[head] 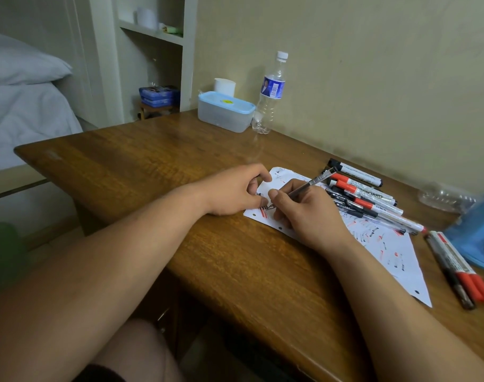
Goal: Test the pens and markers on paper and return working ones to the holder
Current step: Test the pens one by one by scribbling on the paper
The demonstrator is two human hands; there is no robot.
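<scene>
A white sheet of paper [386, 249] covered in red and black test marks lies on the wooden desk [141, 161]. My right hand [304, 213] grips a clear-barrelled pen [315, 181] with its tip on the paper's left end. Beside it, my left hand [235, 191] rests on the sheet's left edge with curled fingers, holding it down. A pile of whiteboard markers and pens [367, 197] lies across the paper's far side. Two red-capped markers and a dark pen [458, 268] lie right of the sheet. A blue pouch-like holder [477, 235] shows at the right edge.
A lidded plastic box [225, 111], a white cup [224, 86] and a water bottle [269, 97] stand at the desk's back against the wall. A crumpled clear bottle [444, 197] lies near the holder. A bed [23, 106] and shelves are to the left.
</scene>
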